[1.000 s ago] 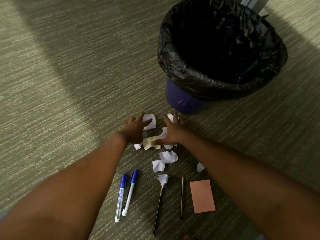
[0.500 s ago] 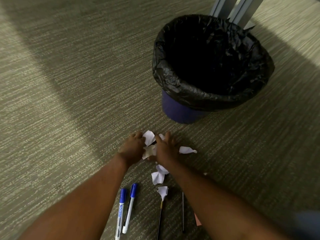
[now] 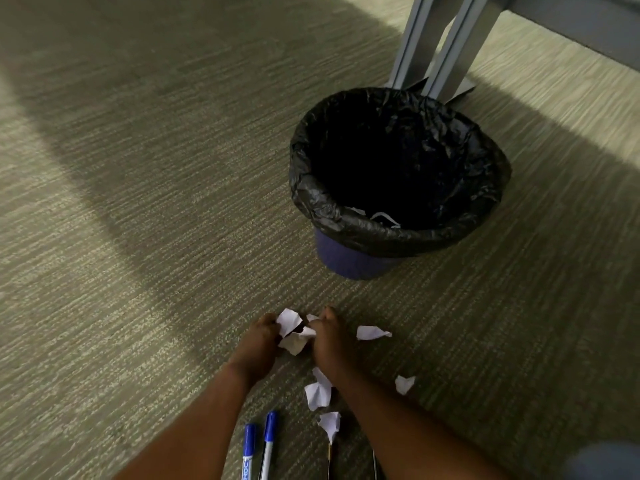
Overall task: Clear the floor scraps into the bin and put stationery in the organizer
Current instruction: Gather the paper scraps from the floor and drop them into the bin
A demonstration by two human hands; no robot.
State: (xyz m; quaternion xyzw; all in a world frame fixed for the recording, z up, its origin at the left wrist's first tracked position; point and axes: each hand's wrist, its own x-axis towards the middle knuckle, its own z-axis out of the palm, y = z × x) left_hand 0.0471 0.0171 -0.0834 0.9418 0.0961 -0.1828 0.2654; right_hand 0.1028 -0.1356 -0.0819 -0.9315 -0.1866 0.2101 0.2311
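Note:
My left hand [image 3: 258, 344] and my right hand [image 3: 330, 339] are cupped together on the carpet, pressing a bunch of white and tan crumpled paper scraps [image 3: 294, 332] between them. More white scraps lie loose: one [image 3: 372, 332] to the right, one [image 3: 404, 384] further right, two [image 3: 318, 393] under my right forearm, one [image 3: 329, 423] lower down. A blue bin [image 3: 349, 261] with a black liner [image 3: 398, 233] stands beyond my hands, a little paper showing inside. Two blue-capped markers [image 3: 258, 445] lie at the bottom edge, with pencil tips [image 3: 329, 460] beside them.
Grey metal furniture legs [image 3: 440, 43] rise just behind the bin. Striped green-grey carpet [image 3: 138, 202] stretches to the left. A blurred blue-grey shape [image 3: 602, 460] sits at the bottom right corner.
My hands drew together around the scraps, gathering them into a bunch. The view tilted up, so the bin now sits further off and the pink note has left the frame.

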